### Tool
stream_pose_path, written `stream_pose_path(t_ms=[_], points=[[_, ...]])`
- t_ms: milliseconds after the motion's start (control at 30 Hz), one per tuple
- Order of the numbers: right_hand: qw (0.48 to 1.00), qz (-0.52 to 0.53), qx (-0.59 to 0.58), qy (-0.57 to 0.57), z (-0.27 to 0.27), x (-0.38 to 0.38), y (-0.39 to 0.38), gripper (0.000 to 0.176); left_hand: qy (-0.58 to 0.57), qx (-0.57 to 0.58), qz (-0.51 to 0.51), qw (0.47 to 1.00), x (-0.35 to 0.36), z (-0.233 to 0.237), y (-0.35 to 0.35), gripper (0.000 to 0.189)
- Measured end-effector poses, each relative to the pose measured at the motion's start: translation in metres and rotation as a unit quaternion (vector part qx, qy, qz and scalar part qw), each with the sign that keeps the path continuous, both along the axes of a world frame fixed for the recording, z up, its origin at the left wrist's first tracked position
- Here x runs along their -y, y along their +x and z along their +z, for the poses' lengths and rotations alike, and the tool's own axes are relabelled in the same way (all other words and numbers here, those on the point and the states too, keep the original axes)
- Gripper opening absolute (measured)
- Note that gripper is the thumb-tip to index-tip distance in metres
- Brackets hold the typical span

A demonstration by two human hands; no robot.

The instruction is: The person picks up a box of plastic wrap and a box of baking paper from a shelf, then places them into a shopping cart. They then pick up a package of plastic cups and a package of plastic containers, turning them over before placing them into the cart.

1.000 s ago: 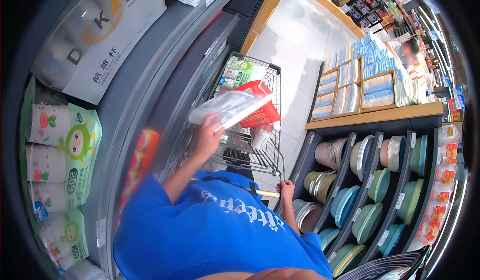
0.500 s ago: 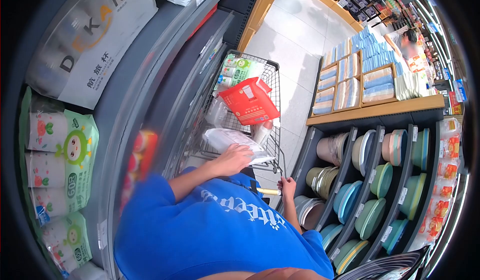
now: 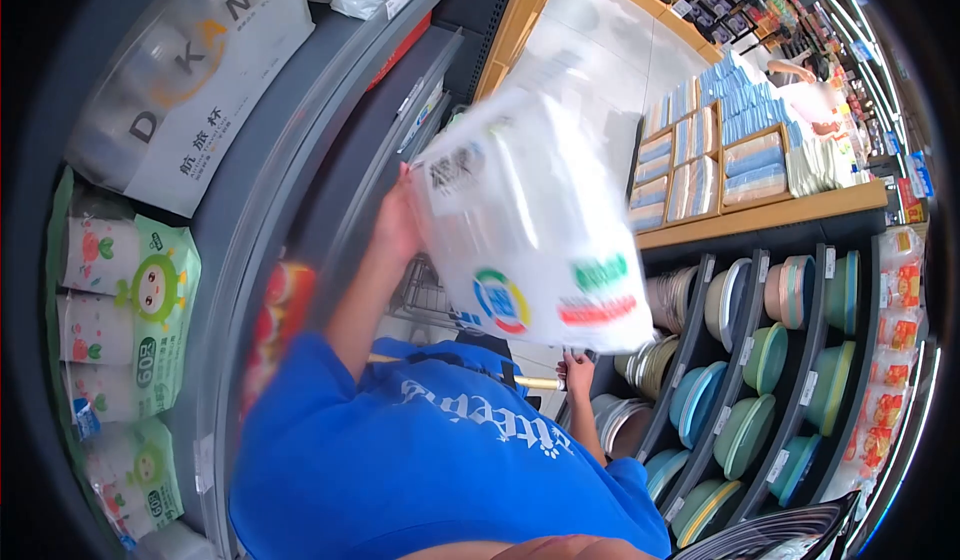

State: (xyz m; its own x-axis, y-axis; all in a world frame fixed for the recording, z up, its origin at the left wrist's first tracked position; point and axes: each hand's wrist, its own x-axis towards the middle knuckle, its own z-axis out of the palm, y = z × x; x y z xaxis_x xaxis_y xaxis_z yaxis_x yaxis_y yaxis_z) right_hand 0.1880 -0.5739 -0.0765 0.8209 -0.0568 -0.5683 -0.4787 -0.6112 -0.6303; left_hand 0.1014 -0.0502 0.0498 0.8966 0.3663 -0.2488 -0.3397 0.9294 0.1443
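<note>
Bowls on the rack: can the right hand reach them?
Probably yes. The right hand grips the cart handle right beside the bowls, and nothing stands between them; it would only need to let go.

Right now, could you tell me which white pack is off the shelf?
The pack with the round logo, held by the left hand; the DEKANG pack lies shelved.

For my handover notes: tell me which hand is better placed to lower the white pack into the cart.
Left. The left hand grips the white pack, held up over the cart. The right hand is closed round the cart handle, probably steadying it.
</note>
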Motion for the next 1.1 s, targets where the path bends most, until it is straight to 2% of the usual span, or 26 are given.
stream_pose_path(t_ms=[67,133,167,200,300,333,367,433,500,567,600,633,667,767,800,867,900,933,1000,1033,1067,1100], points=[[1.0,-0.015,0.023,0.012,-0.006,0.003,0.0,0.018,0.017,-0.065,0.029,0.997,0.017,-0.018,0.009,0.041],[0.969,0.117,0.125,-0.18,0.004,-0.003,0.0,0.019,0.018,-0.084,0.036,0.996,0.032,-0.033,0.016,0.043],[0.917,0.186,0.216,-0.279,0.018,-0.011,-0.006,0.024,0.012,-0.072,0.028,0.997,0.038,-0.041,0.017,0.042],[0.885,0.213,0.27,-0.313,0.038,-0.03,-0.012,0.026,0.007,-0.061,0.021,0.998,0.043,-0.045,0.016,0.042],[0.854,0.284,0.333,-0.282,0.072,-0.08,-0.031,0.031,-0.044,0.016,-0.03,0.998,0.055,-0.017,0.018,0.042],[0.859,0.308,0.323,-0.251,0.074,-0.092,-0.037,0.033,0.147,-0.001,-0.009,0.989,0.06,-0.003,0.014,0.041],[0.874,0.334,0.283,-0.21,0.075,-0.104,-0.041,0.035,0.333,-0.021,0.011,0.943,0.065,0.014,0.009,0.04],[0.905,0.372,0.172,-0.117,0.069,-0.127,-0.051,0.038,0.39,-0.002,0.006,0.921,0.074,0.027,0.011,0.038],[0.932,0.362,0.011,0.004,0.057,-0.143,-0.059,0.042,0.13,0.072,-0.042,0.988,0.082,0.034,0.015,0.035],[0.93,0.294,-0.165,0.144,0.05,-0.152,-0.065,0.045,0.082,0.044,-0.031,0.995,0.083,0.045,0.011,0.033],[0.911,0.241,-0.256,0.215,0.047,-0.155,-0.068,0.047,0.056,0.03,-0.026,0.998,0.083,0.049,0.008,0.033],[0.879,0.184,-0.336,0.284,0.043,-0.161,-0.072,0.049,0.141,0.013,-0.019,0.99,0.084,0.045,0.003,0.036],[0.839,0.124,-0.402,0.344,0.039,-0.166,-0.073,0.051,0.153,-0.024,-0.037,0.987,0.083,0.045,-0.002,0.037],[0.735,-0.004,-0.484,0.475,0.037,-0.173,-0.063,0.056,0.125,-0.09,-0.081,0.985,0.076,0.052,-0.015,0.044],[0.714,-0.025,-0.48,0.509,0.046,-0.177,-0.054,0.058,0.104,-0.104,-0.092,0.985,0.073,0.059,-0.019,0.047],[0.718,0.018,-0.393,0.574,0.086,-0.193,-0.03,0.062,0.095,-0.016,-0.067,0.993,0.059,-0.012,-0.027,0.048],[0.727,0.066,-0.319,0.604,0.12,-0.203,-0.021,0.064,0.066,-0.017,-0.096,0.993,0.051,-0.014,-0.038,0.051],[0.732,0.104,-0.24,0.629,0.154,-0.214,-0.011,0.067,0.154,-0.011,-0.087,0.984,0.044,-0.002,-0.053,0.056],[0.837,0.065,-0.047,0.541,0.209,-0.241,-0.01,0.071,0.212,-0.055,0.029,0.975,0.054,0.042,-0.075,0.06],[0.847,0.063,0.006,0.528,0.219,-0.245,-0.003,0.071,0.174,-0.037,-0.024,0.984,0.045,0.039,-0.079,0.064],[0.854,0.061,0.057,0.513,0.228,-0.246,0.003,0.072,0.196,0.011,-0.051,0.979,0.04,0.014,-0.089,0.068],[0.861,0.062,0.091,0.496,0.241,-0.249,0.005,0.071,0.274,-0.002,-0.049,0.961,0.039,0.024,-0.092,0.077]])
